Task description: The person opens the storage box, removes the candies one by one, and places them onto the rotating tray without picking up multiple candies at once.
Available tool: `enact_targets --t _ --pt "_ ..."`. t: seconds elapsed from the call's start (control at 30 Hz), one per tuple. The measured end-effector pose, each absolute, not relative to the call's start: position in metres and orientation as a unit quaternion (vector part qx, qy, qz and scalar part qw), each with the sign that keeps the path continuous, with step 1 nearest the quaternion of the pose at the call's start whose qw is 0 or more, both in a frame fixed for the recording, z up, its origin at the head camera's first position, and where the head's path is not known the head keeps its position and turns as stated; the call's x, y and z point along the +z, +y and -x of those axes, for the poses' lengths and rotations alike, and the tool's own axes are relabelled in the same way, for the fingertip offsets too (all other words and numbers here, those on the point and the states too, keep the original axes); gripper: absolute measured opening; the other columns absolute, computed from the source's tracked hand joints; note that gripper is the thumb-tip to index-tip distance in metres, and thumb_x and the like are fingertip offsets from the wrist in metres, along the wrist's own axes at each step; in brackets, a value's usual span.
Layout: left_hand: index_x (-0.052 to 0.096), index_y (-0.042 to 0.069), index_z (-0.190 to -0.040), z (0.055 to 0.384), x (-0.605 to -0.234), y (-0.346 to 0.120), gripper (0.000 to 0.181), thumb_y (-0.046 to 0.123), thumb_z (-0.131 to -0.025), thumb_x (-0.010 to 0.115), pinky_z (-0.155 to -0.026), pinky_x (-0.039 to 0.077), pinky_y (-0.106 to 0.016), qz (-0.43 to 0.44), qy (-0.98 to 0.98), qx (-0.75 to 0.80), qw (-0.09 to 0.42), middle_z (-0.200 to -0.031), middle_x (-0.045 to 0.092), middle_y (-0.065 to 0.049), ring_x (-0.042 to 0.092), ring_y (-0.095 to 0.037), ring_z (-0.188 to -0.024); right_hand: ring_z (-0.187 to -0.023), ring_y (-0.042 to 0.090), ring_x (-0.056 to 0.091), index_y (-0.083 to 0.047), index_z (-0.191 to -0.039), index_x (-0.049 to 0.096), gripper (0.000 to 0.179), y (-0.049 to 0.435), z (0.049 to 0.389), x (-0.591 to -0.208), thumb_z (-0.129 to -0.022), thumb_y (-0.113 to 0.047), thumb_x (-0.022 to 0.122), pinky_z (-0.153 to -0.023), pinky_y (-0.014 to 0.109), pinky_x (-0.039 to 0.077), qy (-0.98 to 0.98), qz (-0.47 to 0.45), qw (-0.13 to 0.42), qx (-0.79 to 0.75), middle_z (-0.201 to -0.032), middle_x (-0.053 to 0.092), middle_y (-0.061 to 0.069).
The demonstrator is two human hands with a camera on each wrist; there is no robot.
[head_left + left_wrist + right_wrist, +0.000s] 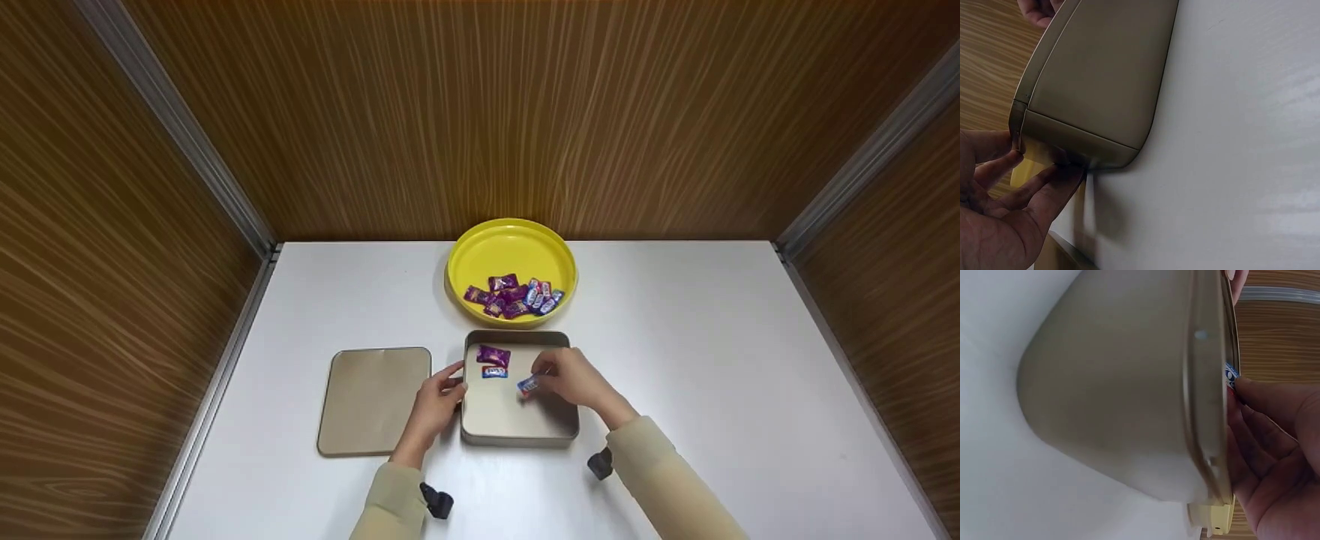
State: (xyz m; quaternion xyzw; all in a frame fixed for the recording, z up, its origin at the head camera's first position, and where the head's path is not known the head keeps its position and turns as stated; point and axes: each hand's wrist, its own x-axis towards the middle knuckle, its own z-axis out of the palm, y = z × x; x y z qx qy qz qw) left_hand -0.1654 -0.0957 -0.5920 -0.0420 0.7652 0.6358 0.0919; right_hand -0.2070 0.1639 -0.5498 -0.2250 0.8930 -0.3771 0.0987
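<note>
A rectangular metal tin stands without a cover on the white table. My left hand holds its left wall, with the thumb and fingers at the rim; in the left wrist view the same hand is at the tin's corner. Over the tin's right half, my right hand pinches a small blue-and-white wrapped candy. Part of that candy shows at the fingertips in the right wrist view. A purple wrapped candy and another blue-and-white candy lie inside the tin, at its upper left.
Behind the tin sits a round yellow tray with several purple and blue-and-white candies at its front. The flat metal lid lies on the table to the left. Wood-grain panels enclose the back and sides.
</note>
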Motion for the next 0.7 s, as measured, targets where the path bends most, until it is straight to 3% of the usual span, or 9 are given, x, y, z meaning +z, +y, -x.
enact_targets --t 0.33,0.7 --pt "0.052 0.003 -0.14 0.165 -0.591 -0.095 0.043 0.004 -0.097 0.056 -0.088 0.053 -0.036 0.048 0.761 0.64 0.093 -0.116 0.062 -0.023 0.063 -0.029 -0.106 -0.069 0.016 0.066 -0.002 -0.09 0.071 0.011 0.17 0.216 -0.548 -0.081 0.005 0.071 -0.062 0.033 0.056 0.891 0.121 0.072 -0.432 -0.083 0.07 0.007" --pt "0.053 0.002 -0.139 0.165 -0.592 -0.094 0.043 0.004 -0.097 0.057 -0.088 0.053 -0.036 0.05 0.759 0.643 0.089 -0.116 0.062 -0.023 0.063 -0.03 -0.106 -0.073 0.019 0.069 0.003 -0.095 0.068 0.009 0.178 0.23 -0.541 -0.086 0.001 0.066 -0.064 0.032 0.056 0.863 0.0 0.031 -0.504 -0.086 0.069 0.011"
